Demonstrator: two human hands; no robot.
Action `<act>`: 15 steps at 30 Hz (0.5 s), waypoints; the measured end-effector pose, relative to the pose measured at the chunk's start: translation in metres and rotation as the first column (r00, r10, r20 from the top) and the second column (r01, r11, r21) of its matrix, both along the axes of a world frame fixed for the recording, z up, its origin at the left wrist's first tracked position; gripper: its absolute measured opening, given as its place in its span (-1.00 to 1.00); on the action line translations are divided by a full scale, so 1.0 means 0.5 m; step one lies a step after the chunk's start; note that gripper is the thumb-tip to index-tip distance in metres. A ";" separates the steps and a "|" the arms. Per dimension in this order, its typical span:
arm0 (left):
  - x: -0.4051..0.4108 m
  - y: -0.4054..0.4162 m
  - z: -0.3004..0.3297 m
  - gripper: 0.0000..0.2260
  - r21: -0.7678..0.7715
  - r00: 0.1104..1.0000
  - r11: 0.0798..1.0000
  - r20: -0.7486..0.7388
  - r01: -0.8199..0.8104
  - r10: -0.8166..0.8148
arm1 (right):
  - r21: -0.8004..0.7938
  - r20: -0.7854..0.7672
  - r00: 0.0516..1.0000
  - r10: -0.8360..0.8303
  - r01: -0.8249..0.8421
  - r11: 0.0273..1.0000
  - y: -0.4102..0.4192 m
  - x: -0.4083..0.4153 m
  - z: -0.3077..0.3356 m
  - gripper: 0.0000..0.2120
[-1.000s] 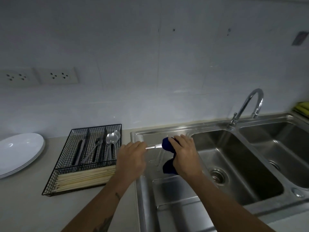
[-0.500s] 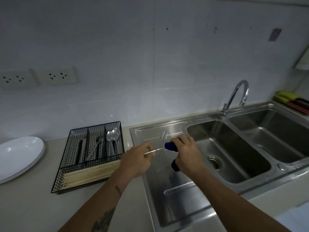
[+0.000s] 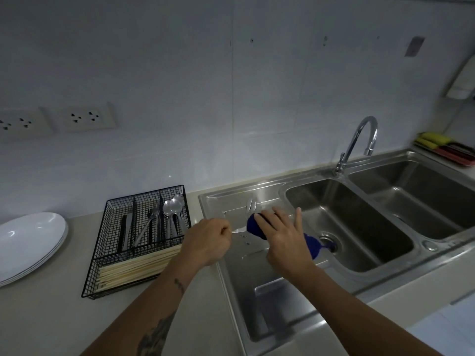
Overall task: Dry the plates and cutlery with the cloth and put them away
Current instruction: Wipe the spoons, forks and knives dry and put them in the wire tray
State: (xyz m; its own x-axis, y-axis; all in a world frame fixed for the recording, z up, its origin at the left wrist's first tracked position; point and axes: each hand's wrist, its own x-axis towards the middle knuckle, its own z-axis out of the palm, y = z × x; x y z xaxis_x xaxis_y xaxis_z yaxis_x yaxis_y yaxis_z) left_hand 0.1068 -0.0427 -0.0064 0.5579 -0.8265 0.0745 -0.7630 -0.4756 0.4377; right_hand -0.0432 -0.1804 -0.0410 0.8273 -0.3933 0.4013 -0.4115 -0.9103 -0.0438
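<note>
My left hand (image 3: 208, 240) grips the handle end of a metal piece of cutlery (image 3: 239, 230) over the sink's draining board. Its other end is wrapped in a dark blue cloth (image 3: 255, 226), which my right hand (image 3: 282, 235) holds around it; which kind of cutlery it is stays hidden. A black wire cutlery basket (image 3: 110, 255) on the counter to the left holds knives, forks (image 3: 150, 222) and spoons (image 3: 173, 208) in its back compartments and chopsticks (image 3: 133, 268) in front. White plates (image 3: 28, 242) are stacked at the far left.
A steel double sink (image 3: 359, 227) with a curved tap (image 3: 359, 140) fills the right side. Another piece of cutlery (image 3: 250, 204) lies on the draining board behind my hands. Yellow and red items (image 3: 447, 147) lie at the far right. Wall sockets (image 3: 87, 118) sit above the counter.
My hands have stayed together over the draining board. My right hand has shifted along the cutlery with the cloth and its fingers now spread more. The camera view has swung slightly.
</note>
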 end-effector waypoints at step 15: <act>-0.006 -0.047 -0.031 -0.78 -0.078 0.756 0.985 -0.651 -0.153 0.066 | 0.276 0.215 0.975 -0.053 -0.008 0.961 -0.015 0.033 0.010 -0.44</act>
